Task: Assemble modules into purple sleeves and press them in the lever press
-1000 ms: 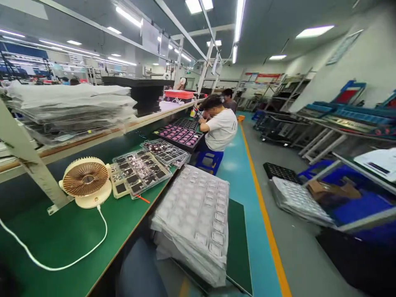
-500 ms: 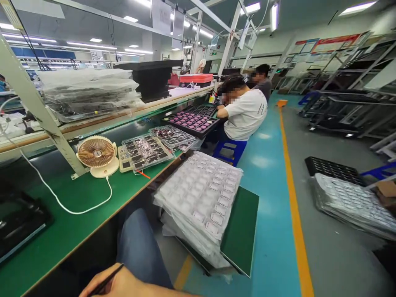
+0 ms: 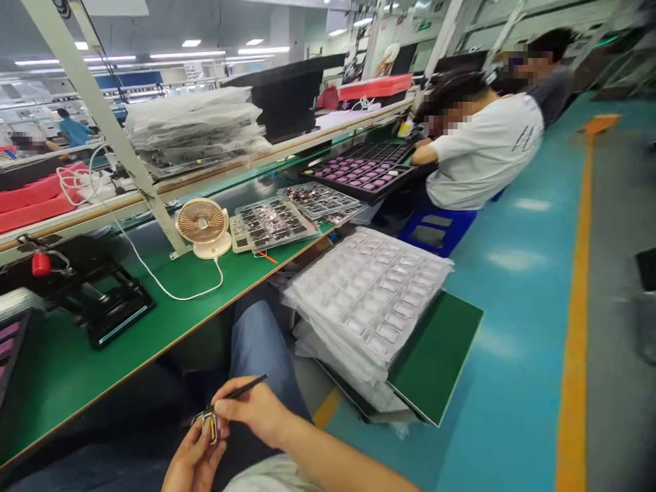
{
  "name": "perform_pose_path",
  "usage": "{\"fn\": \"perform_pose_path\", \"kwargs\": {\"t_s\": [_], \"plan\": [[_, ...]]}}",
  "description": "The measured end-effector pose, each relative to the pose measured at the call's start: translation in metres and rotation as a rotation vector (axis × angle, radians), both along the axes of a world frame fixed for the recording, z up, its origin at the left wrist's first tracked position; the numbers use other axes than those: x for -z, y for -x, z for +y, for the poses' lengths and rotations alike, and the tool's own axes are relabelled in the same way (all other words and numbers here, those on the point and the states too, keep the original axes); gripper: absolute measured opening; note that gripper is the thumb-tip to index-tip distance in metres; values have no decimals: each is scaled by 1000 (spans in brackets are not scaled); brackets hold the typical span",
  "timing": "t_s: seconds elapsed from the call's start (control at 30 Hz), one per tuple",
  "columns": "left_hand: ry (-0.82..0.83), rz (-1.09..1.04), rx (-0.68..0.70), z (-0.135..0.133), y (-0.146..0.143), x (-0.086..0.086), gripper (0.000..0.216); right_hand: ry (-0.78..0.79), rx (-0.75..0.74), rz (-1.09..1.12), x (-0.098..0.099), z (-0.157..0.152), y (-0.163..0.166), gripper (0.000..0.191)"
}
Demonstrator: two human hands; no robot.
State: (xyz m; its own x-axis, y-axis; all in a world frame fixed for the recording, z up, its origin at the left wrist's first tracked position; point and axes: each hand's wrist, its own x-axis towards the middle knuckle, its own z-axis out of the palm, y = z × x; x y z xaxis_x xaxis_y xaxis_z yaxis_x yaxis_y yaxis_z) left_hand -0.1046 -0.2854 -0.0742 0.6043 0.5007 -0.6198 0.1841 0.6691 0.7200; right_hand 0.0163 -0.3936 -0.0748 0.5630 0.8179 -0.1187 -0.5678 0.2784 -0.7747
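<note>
While the right hand (image 3: pixel 251 410) pinched a slim black stylus (image 3: pixel 252 382) between thumb and fingers, the left hand (image 3: pixel 192 461) held a small metal-and-yellow component (image 3: pixel 210 427) in a narrow grip. The component was too small to identify further. The two hands were close together above the person's lap, just beside the knee of the blue denim jeans (image 3: pixel 261 342). The lower end of the stylus reached the component, but the fingers hid whether the two touched.

To the left of the lap ran a green workbench (image 3: pixel 76 389). A cream desk fan (image 3: pixel 202 222) with a bronze-coloured grille stood on it, trailing a white cable (image 3: pixel 174 297). Beyond the fan lay two clear trays of dark parts (image 3: pixel 271 225), and nearer the left edge stood a black fixture (image 3: pixel 113 314) with a red fitting. Farther along the bench lay a black tray of pink items (image 3: pixel 363 167).

To the right of the lap, a stack of clear blister trays (image 3: pixel 369 294) rested on a tilted green board (image 3: pixel 435 348). A co-worker in a white T-shirt (image 3: pixel 484 150) sat at the bench on a blue stool (image 3: pixel 435 232), beside the black tray. A second person in grey (image 3: pixel 548 85) was just beyond. A yellow line (image 3: pixel 574 355) ran along the teal floor.
</note>
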Motion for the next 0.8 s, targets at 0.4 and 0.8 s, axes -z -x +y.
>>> {"fn": "perform_pose_path", "kwargs": {"t_s": [0.4, 0.8], "plan": [[7, -230, 80, 74, -27, -46, 47, 62, 120, -357, -24, 29, -55, 20], [-345, -258, -3, 140, -74, -91, 50, -170, 210, -1120, -63, 141, -86, 40]]}}
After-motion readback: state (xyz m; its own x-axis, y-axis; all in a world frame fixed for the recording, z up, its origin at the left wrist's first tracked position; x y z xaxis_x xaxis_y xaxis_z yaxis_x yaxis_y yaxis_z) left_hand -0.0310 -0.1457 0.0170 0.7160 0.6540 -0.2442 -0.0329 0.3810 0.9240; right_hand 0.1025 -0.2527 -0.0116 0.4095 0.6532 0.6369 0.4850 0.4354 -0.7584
